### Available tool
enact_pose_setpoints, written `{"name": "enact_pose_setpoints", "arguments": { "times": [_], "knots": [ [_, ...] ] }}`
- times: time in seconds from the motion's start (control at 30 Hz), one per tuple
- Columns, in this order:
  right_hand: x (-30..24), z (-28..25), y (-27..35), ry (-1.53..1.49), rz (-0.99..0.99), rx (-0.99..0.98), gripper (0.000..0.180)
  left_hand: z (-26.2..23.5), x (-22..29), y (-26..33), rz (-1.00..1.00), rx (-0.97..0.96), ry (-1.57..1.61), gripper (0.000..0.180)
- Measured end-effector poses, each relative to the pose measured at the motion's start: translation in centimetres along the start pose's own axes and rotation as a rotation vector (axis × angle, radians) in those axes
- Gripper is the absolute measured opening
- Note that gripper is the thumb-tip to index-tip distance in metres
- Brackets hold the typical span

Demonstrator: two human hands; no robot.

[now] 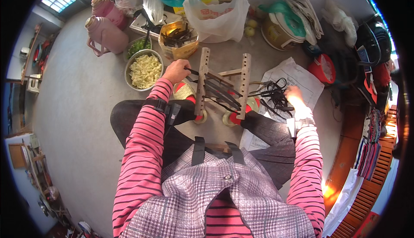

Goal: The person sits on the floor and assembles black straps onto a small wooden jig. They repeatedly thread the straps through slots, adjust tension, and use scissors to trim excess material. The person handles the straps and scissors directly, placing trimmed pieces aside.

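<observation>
A small wooden frame (201, 87) with two holed uprights stands between my feet, dark flat strips (222, 92) running between the uprights. At its left upright, my left hand (176, 71) is closed on the end of a dark strip (192, 71) that reaches to the wood. To the right of the frame, my right hand (295, 96) is at the edge of a tangle of black cords (276, 96). Its fingers are bent toward the cords and look closed on one, though bright light washes out the detail. Beneath the tangle lies a white printed sack (308, 80).
Left of the frame sit a bowl of pale chopped food (145, 71), a bowl of greens (139, 46) and a yellow tub of dark strips (179, 44). Two pink flasks (108, 35), a white plastic bag (217, 18), a lidded bucket (278, 33) and a red container (322, 69) stand farther off.
</observation>
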State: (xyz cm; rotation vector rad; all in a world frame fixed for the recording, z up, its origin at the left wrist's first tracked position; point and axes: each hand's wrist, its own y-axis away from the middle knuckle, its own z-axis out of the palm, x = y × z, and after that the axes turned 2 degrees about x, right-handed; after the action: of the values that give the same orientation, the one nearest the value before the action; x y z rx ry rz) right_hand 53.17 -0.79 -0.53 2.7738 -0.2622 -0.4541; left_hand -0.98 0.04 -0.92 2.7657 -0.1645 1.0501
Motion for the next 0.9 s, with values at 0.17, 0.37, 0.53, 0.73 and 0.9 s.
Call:
{"name": "enact_pose_setpoints", "arguments": {
  "times": [0.17, 0.37, 0.53, 0.73, 0.9],
  "knots": [
    [8.6, -6.9, 0.5, 0.249, 0.121, 0.332, 0.028, -0.3, 0.1, -0.1, -0.019, -0.014, 0.012, 0.015],
    [6.0, -7.8, 2.5, 0.204, 0.453, 0.405, 0.028, -0.7, 0.5, 0.0, -0.044, -0.019, 0.037, 0.015],
    [2.5, -5.5, 2.2, 0.266, 0.072, 0.269, 0.030, -0.3, 0.1, 0.0, -0.058, 0.044, 0.116, 0.020],
    [-6.5, 0.5, 1.8, 0.074, -0.523, 0.070, 0.032, 0.3, -1.3, -0.3, -0.034, 0.106, 0.093, 0.024],
    [-13.0, 4.2, 5.6, -0.392, -0.197, -0.166, 0.023, 0.1, -1.8, -0.3, -0.117, 0.029, 0.039, 0.026]
  ]
}}
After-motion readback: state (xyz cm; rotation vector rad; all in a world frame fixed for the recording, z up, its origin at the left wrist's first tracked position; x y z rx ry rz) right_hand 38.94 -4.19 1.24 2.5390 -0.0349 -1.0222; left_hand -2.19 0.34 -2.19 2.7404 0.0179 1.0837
